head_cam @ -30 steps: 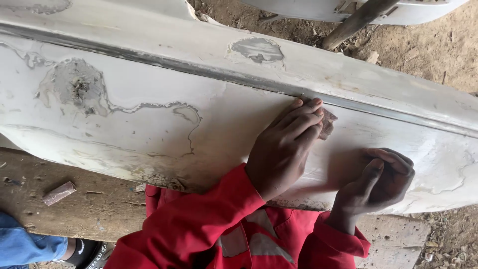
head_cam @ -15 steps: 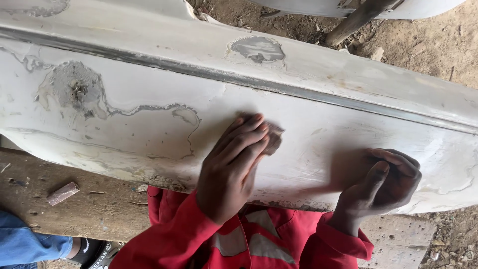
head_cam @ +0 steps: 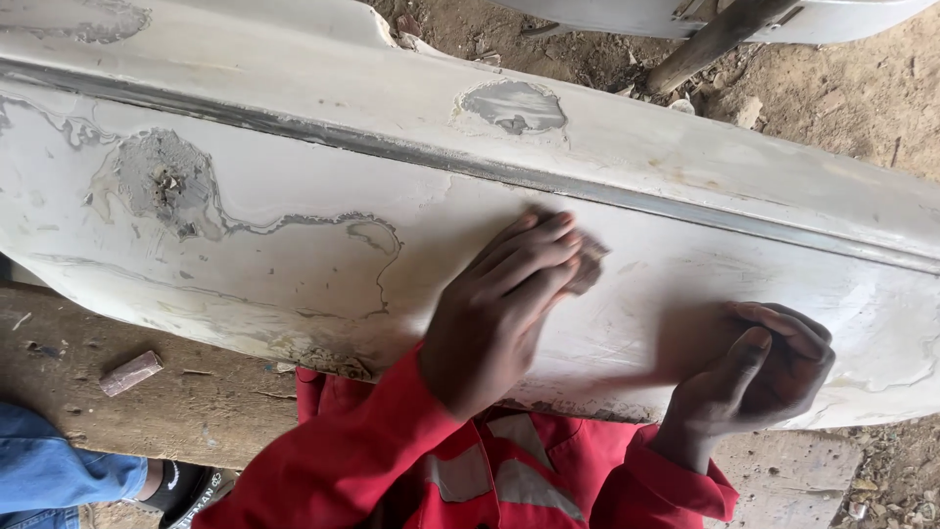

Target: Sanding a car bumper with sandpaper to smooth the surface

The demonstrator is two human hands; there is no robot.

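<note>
Sandpaper [head_cam: 590,264] pressed under left hand [head_cam: 499,309] fingers [head_cam: 539,257].

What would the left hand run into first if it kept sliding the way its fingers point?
Probably the dark trim strip running along the white panel, just beyond the left hand and its sanding pad.

A white car panel [head_cam: 294,186] with grey filler patches lies across the view. The left hand [head_cam: 499,309] presses a small piece of sandpaper [head_cam: 587,266] flat against it. The right hand [head_cam: 759,377] rests curled on the panel's near right edge. Both sleeves are red.
</note>
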